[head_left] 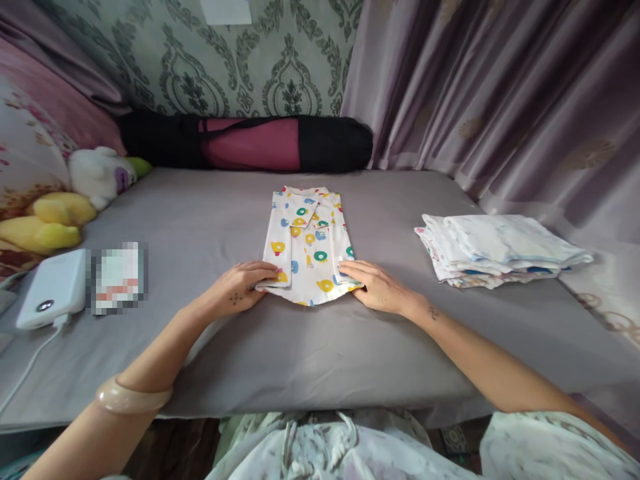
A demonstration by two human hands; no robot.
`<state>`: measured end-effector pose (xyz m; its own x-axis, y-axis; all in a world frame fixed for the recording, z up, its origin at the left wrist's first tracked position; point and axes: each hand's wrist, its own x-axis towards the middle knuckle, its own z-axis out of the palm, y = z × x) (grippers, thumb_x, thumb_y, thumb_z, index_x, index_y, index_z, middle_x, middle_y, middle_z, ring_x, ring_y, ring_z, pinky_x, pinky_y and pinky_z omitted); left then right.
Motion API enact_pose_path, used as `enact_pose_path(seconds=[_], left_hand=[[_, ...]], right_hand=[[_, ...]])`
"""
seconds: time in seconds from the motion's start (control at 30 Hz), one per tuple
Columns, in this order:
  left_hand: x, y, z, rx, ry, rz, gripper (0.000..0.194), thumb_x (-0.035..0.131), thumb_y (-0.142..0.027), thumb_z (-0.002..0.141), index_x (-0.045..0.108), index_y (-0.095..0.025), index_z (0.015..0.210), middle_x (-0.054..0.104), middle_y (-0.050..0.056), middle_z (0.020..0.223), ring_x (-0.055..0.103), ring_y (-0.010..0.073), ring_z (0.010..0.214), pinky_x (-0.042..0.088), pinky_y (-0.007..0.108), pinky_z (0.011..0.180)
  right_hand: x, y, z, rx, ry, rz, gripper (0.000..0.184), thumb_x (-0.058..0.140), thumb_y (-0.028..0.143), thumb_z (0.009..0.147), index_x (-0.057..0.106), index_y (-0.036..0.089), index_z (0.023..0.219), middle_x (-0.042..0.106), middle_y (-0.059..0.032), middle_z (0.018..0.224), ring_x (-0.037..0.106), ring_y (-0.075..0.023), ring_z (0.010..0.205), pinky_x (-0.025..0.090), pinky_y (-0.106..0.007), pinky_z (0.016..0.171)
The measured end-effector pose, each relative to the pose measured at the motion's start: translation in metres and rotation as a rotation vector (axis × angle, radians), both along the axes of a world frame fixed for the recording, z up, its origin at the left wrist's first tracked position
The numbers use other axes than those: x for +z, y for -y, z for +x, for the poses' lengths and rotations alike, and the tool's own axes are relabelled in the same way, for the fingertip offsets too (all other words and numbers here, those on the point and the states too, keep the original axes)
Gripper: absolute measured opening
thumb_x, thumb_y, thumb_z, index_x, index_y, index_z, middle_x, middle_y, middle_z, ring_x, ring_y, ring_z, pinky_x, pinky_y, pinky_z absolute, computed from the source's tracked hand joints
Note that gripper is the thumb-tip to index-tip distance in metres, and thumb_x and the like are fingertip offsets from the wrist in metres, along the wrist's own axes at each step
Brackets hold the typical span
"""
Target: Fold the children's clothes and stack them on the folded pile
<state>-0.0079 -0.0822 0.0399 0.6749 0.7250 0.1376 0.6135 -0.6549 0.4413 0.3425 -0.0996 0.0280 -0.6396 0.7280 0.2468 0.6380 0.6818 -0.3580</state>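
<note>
A small white shirt [313, 253] printed with yellow, blue and green shapes lies flat on the grey sheet. Both of its sides and sleeves are folded inward over the body, and its collar points away from me. At the lower left corner my left hand [243, 288] pinches the hem, fingers on top of the cloth. My right hand [377, 285] holds the lower right corner the same way, its thumb tucked beneath. Between the hands the curved hem hangs slightly loose towards me.
Folded light clothes [500, 250] are stacked at the right. A white power bank [53, 290] with a cable and a blurred-out item [119, 278] lie left. Plush toys [100, 175] sit behind them. A long black and maroon bag [250, 143] lies along the wall.
</note>
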Motion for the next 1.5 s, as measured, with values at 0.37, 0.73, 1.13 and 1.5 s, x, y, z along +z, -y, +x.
enact_pose_path(seconds=[0.37, 0.73, 1.13, 1.5], left_hand=[[0.002, -0.011, 0.005, 0.444, 0.079, -0.181, 0.047, 0.044, -0.053, 0.087, 0.071, -0.015, 0.087, 0.058, 0.000, 0.066, 0.047, 0.0118, 0.058, 0.036, 0.021, 0.052], [0.004, -0.023, 0.017, 0.591, 0.155, -0.251, 0.043, 0.044, -0.052, 0.082, 0.066, -0.016, 0.075, 0.038, -0.004, 0.055, 0.034, 0.0104, 0.055, 0.026, 0.021, 0.050], [-0.003, -0.031, 0.023, 0.714, 0.045, -0.166, 0.037, 0.050, -0.050, 0.078, 0.067, -0.017, 0.077, 0.063, 0.003, 0.068, 0.053, 0.0156, 0.065, 0.034, 0.024, 0.059], [-0.004, -0.024, 0.010, 0.657, -0.123, 0.104, 0.032, 0.048, -0.041, 0.088, 0.060, -0.019, 0.107, 0.067, 0.008, 0.089, 0.061, 0.0227, 0.083, 0.046, 0.032, 0.071]], right_hand=[[0.011, -0.018, -0.005, -0.267, -0.220, -0.211, 0.029, 0.046, 0.034, 0.093, 0.070, 0.018, 0.093, 0.068, -0.0004, 0.077, 0.059, -0.0132, 0.066, 0.042, -0.023, 0.063], [0.004, -0.040, -0.017, -0.460, -0.188, -0.110, 0.027, 0.047, 0.036, 0.090, 0.054, 0.020, 0.069, 0.046, 0.0047, 0.055, 0.038, -0.0105, 0.052, 0.026, -0.023, 0.054], [-0.006, -0.049, -0.023, -0.628, 0.071, -0.098, 0.021, 0.046, 0.034, 0.092, 0.063, 0.021, 0.088, 0.067, -0.0046, 0.076, 0.060, -0.0178, 0.068, 0.035, -0.025, 0.058], [0.011, -0.040, -0.024, -0.618, 0.167, -0.038, 0.026, 0.041, 0.027, 0.096, 0.054, 0.017, 0.117, 0.069, -0.0116, 0.095, 0.065, -0.0243, 0.086, 0.045, -0.032, 0.073]])
